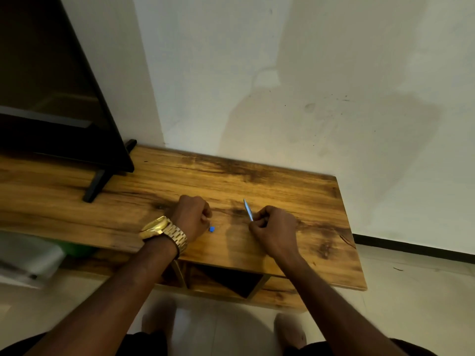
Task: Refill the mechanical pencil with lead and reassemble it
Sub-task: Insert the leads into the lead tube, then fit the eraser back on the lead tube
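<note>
My right hand (pixel 272 231) rests on the wooden table (pixel 295 191) with its fingers closed around the lower end of a slim light-blue mechanical pencil (pixel 247 208), which points up and away to the left. My left hand (pixel 192 217), with a gold watch on the wrist, lies curled on the table to the left of it. A small blue piece (pixel 211 229) shows just below the left hand's fingers; whether the fingers hold it or it lies on the table I cannot tell. No lead is visible.
A black television (pixel 56 104) on a black foot (pixel 96 186) stands at the back left of the table. A pale wall rises behind. The table's right edge (pixel 349 227) drops to a tiled floor. Open shelf compartments (pixel 226 278) sit below the front edge.
</note>
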